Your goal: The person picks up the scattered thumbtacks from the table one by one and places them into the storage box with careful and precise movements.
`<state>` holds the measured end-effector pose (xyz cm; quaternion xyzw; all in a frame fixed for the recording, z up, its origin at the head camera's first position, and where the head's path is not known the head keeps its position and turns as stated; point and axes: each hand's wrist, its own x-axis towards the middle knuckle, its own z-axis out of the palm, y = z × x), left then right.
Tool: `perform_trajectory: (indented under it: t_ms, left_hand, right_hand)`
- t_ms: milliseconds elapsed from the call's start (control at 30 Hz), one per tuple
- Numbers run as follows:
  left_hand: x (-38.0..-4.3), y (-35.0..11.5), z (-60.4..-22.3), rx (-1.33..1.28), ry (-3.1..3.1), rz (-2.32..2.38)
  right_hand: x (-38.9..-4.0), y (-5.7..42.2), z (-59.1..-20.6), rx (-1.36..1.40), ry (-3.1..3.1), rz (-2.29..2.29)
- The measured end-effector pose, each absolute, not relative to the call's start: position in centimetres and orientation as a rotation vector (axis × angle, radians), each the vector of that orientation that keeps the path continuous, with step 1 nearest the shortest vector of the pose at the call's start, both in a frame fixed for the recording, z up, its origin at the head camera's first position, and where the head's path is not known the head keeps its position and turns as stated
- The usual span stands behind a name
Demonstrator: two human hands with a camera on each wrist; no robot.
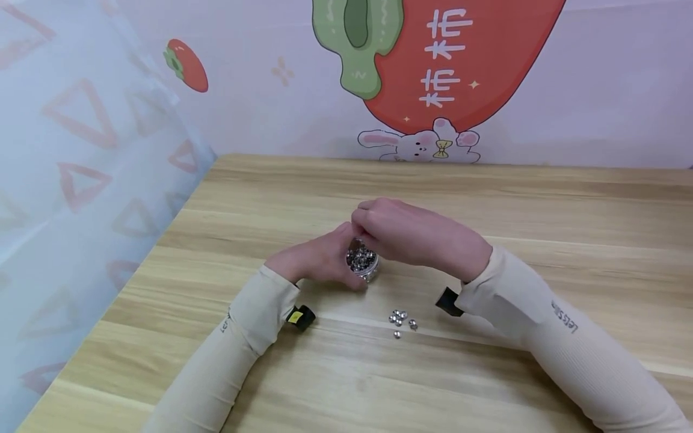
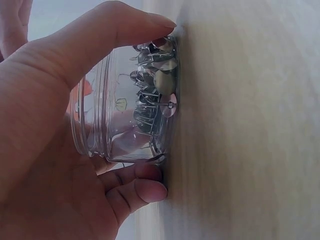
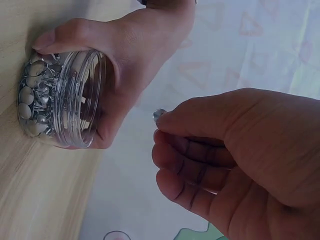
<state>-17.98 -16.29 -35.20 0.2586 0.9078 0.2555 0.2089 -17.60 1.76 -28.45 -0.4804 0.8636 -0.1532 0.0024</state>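
My left hand (image 1: 325, 257) grips a small clear jar (image 2: 105, 107) that stands on the table with no lid. Its thumb curves along one side and its fingers along the other. Inside lie many silver thumbtacks (image 2: 145, 80), heaped in the lower part, heads and pins showing through the wall. Above the jar's mouth is my right hand (image 1: 406, 233). Between its thumb and index finger it pinches a single thumbtack (image 3: 159, 115), seen in the right wrist view apart from the rim; the other fingers curl below.
Several loose thumbtacks (image 1: 399, 317) lie in a small cluster on the wooden table (image 1: 346, 385), nearer to me than the jar. A wall sheet with a cartoon persimmon (image 1: 465, 72) rises behind the table, and a patterned sheet (image 1: 81, 180) hangs at the left.
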Motion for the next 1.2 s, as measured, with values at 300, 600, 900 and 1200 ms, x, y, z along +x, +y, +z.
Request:
perform_trajectory:
  t_ms: [300, 600, 900, 1200]
  left_hand:
    - [-17.9, -16.0, -35.0, 0.656, 2.570, 0.648]
    - [-18.0, -16.0, -35.1, 0.652, 2.570, 0.653]
    - [-17.9, -16.1, -35.0, 0.657, 2.560, 0.649]
    - [-18.0, -16.1, -35.1, 0.730, 2.538, 0.684]
  right_hand:
    - [-17.2, 2.6, -28.0, -1.427, 2.756, -0.310]
    - [-17.0, 2.6, -27.8, -1.434, 2.759, -0.275]
    - [-16.8, 2.5, -27.7, -1.454, 2.770, -0.239]
    - [-14.8, 3.1, -27.2, -1.634, 2.785, -0.224]
